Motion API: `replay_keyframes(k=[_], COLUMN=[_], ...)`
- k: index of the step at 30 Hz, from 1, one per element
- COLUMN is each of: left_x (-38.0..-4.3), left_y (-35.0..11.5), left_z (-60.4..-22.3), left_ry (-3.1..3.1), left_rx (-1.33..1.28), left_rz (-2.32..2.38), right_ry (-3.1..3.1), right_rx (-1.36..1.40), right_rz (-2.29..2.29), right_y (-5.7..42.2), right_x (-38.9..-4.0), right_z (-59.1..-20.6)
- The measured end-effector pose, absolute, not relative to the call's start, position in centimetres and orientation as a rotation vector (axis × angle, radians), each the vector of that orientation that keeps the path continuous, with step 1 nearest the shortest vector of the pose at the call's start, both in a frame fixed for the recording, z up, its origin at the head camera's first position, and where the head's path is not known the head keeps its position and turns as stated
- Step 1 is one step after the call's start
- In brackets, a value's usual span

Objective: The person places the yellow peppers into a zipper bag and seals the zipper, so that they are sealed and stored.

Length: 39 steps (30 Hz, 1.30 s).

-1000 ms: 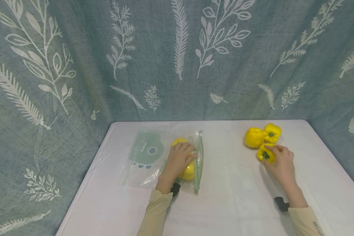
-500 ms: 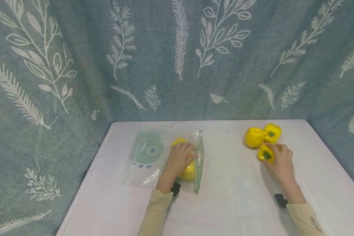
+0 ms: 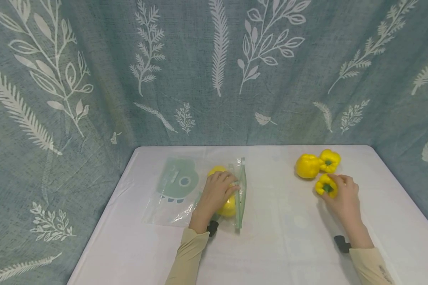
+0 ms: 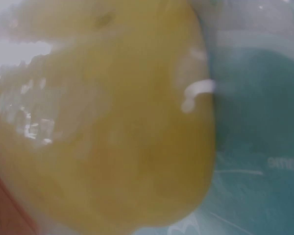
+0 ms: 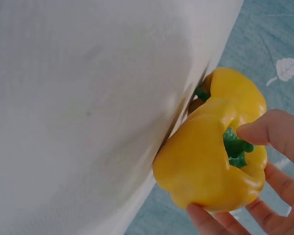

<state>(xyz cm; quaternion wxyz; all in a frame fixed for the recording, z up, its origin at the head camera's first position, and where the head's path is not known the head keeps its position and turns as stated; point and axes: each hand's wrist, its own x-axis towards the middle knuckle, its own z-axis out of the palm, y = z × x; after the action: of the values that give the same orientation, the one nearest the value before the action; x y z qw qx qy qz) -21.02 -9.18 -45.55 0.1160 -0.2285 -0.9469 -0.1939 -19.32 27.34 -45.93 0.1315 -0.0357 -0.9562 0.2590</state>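
A clear zip bag (image 3: 172, 215) with a green printed figure and a green zip strip lies left of centre, yellow bell pepper (image 3: 229, 206) inside it. My left hand (image 3: 215, 194) lies over the bag, fingers curled by its zip end and gripping the plastic; the hand hides part of the contents. In the left wrist view, yellow bell pepper (image 4: 137, 147) behind plastic fills most of the picture. At the right, my right hand (image 3: 344, 200) holds a yellow bell pepper (image 3: 323, 185), thumb by its green stem (image 5: 235, 147) and fingers around its side.
Two more yellow bell peppers, a larger one (image 3: 308, 166) and a smaller one (image 3: 330, 160), sit side by side just behind the held one. A white cloth (image 3: 271, 245) covers the table. A leaf-patterned curtain (image 3: 199, 79) rises at the back and sides.
My right hand has shifted slightly to the right with the bell pepper, turning it a little and parting it from the larger pepper. The left hand and the bag stay put.
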Motion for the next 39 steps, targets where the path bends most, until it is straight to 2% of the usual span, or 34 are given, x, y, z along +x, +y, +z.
replay_keyframes(k=[15, 27, 35, 39], left_x=[-21.1, -21.0, -21.0, -21.1], left_y=[-9.1, -9.1, -9.0, -9.1], left_z=[-45.7, -45.7, -45.6, -45.6], left_ry=[-2.769, -2.771, -2.763, -2.762], left_rx=[-0.67, -0.657, -0.664, -0.666], left_rz=[-0.569, -0.59, -0.584, -0.573], right_ry=[-2.706, -2.698, -2.664, -2.666], right_rx=[-0.269, -0.206, -0.269, -0.248], right_rz=[0.84, 0.864, 0.896, 0.971], right_y=[28.8, 29.2, 30.8, 29.9], right_x=[-19.3, -19.3, -20.1, -19.4], right_z=[-46.0, -45.5, -48.2, -47.0])
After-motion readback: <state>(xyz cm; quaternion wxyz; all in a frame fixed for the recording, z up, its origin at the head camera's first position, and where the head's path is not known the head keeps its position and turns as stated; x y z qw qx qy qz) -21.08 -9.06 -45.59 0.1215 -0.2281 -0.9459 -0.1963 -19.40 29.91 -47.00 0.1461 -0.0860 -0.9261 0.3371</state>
